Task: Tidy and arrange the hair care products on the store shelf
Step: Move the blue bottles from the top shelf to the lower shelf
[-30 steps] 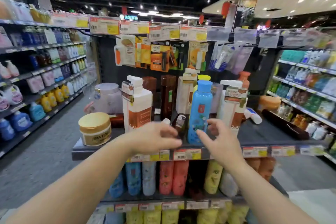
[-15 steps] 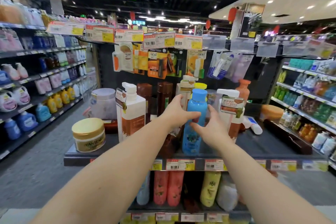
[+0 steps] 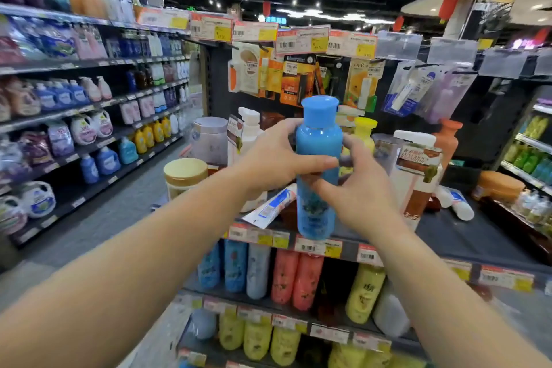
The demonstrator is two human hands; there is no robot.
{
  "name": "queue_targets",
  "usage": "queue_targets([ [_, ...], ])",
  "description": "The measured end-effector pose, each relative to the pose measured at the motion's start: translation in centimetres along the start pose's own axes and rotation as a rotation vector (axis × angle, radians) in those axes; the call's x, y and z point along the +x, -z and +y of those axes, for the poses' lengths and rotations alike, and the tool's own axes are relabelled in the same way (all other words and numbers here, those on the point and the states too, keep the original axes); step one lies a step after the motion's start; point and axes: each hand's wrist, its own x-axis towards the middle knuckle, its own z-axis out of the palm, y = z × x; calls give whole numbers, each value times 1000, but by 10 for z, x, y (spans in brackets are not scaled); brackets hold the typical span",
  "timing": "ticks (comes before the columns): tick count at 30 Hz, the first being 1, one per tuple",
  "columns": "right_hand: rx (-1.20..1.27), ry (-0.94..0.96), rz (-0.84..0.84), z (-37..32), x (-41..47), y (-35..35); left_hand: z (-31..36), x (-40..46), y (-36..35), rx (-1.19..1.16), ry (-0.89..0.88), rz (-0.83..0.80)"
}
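A tall blue bottle [image 3: 318, 140] with a blue cap is held upright above the front of the top shelf [image 3: 466, 233]. My left hand [image 3: 274, 161] grips its middle from the left, thumb across the front. My right hand [image 3: 355, 188] holds it from the right, fingers curled round its side. Behind it stand a white pump bottle [image 3: 249, 134], a yellow-capped bottle [image 3: 364, 131], a white and brown pump bottle [image 3: 418, 170] and an orange bottle [image 3: 448, 140]. A white tube [image 3: 271, 206] lies on the shelf under my left hand.
A gold-lidded jar [image 3: 185, 173] stands at the shelf's left end, an orange jar [image 3: 498, 185] at the right. Lower shelves hold blue, red and yellow bottles [image 3: 298, 278]. Hanging packets [image 3: 298, 78] fill the back panel. An aisle shelf of detergents [image 3: 74, 128] runs along the left.
Both hands reached forward, closed round the blue bottle and lifted it off the shelf. The view has moved closer and tilted to the left.
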Motion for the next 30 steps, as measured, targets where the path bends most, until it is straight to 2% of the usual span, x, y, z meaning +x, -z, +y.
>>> queue_targets([
  [4, 66, 69, -182, -12, -34, -52, -21, -63, 41, 32, 152, 37],
  [9, 135, 47, -483, 1, -81, -146, -87, -151, 74, 83, 371, 273],
  [12, 1, 83, -711, 10, -108, -189, -133, -195, 90, 139, 483, 347],
  [16, -158, 66, -859, 19, -126, -226, -190, -230, 113, 166, 606, 382],
  [20, -209, 22, -925, 19, -123, -256, -236, -229, 136, 89, 669, 403],
  [24, -222, -33, -928, 17, -108, -286, -280, -204, 161, 28, 659, 387],
  [30, -346, -111, -806, 46, -102, -323, -332, -149, 190, -59, 596, 344],
])
